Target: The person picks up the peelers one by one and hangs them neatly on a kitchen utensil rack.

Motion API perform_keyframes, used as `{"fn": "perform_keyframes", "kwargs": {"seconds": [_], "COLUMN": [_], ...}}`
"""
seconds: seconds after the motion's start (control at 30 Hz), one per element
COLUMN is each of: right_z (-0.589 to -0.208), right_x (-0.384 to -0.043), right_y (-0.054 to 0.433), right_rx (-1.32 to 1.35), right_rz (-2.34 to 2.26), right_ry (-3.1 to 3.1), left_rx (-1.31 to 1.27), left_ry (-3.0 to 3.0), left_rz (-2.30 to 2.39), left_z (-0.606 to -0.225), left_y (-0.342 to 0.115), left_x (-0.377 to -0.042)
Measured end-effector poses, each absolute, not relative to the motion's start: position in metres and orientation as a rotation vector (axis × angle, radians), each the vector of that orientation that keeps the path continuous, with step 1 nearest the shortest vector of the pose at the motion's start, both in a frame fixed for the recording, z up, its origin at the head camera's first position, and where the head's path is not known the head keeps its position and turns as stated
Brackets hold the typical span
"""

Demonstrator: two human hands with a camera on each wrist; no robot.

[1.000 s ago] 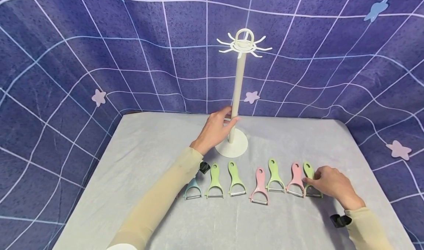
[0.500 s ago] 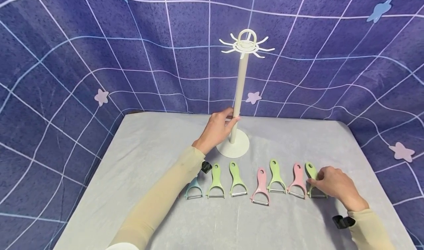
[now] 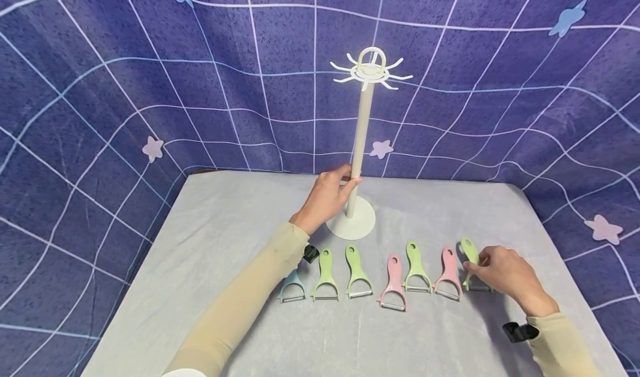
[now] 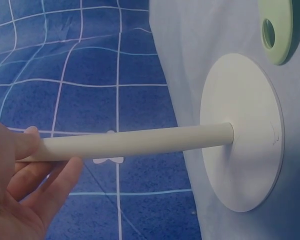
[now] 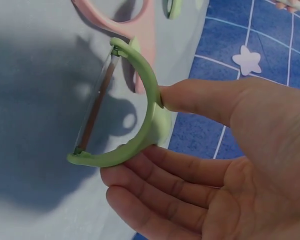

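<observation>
My left hand grips the pole of a white stand, thumb and fingers around its lower half. The stand's round base rests on the table, and its top carries a ring of hooks with nothing on them. At the right end of a row, my right hand pinches a green peeler between thumb and fingers. In the right wrist view its blade faces left, and its shadow falls on the cloth. A pink peeler lies just left of it.
Left along the row lie a green peeler, a pink peeler, two more green ones and a blue peeler partly behind the left sleeve. A grey cloth covers the table. A purple gridded curtain stands behind and at the sides.
My right hand has taken hold of the rightmost green peeler, which has shifted slightly right and tilted up from the cloth. The left hand stays on the pole.
</observation>
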State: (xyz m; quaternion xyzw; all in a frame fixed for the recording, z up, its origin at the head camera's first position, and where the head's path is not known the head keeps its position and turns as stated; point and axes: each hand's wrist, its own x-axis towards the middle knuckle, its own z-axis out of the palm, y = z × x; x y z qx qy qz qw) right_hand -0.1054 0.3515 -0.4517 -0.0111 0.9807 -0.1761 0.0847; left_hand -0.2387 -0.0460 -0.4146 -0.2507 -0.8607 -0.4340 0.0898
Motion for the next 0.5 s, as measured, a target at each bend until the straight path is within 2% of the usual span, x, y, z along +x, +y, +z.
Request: {"fn": "perform_keyframes", "kwargs": {"seconds": [0.5], "right_z": [-0.448], "right_x": [-0.115], "right_y": [0.336], "right_rx": [-0.087], "right_rz": [-0.617], "right_ry": [3.049], "left_rx": [-0.745], "left_ry": [-2.569], "left_rz": [-1.293], "left_z": [-0.415], "left_y": [-0.046], "left_x": [-0.239]}}
